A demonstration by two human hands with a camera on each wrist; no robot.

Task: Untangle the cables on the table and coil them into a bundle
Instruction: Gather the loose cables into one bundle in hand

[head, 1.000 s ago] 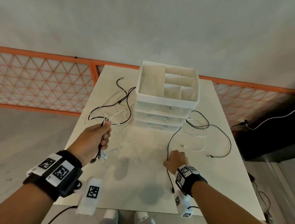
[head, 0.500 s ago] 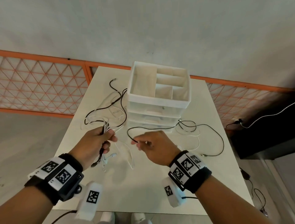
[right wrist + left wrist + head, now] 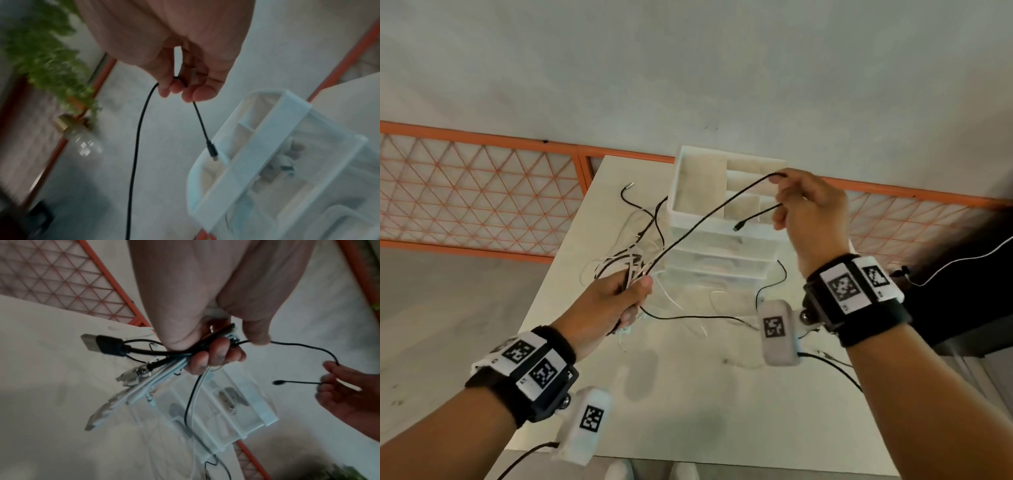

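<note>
My left hand [image 3: 619,301] [image 3: 207,347] grips a bunch of black and white cables [image 3: 164,360] above the table; their plug ends, among them a black USB plug [image 3: 102,344], stick out below the fist. A thin black cable [image 3: 709,216] [image 3: 137,129] runs taut from that bunch up to my right hand [image 3: 808,216] [image 3: 185,84]. The right hand, raised in front of the drawer unit, pinches this cable near its end. The small black plug [image 3: 739,226] [image 3: 212,151] dangles from the right fingers. More loose black and white cable [image 3: 640,219] trails on the table left of the drawers.
A white drawer unit [image 3: 722,219] with an open compartment tray on top stands at the back middle of the white table [image 3: 688,394]. Another black cable [image 3: 774,284] lies to its right. An orange mesh fence [image 3: 482,192] runs behind the table.
My right hand has lifted from table level up and to the right, drawing the black cable's end high in front of the drawers. The left hand keeps its grip on the bunch.
</note>
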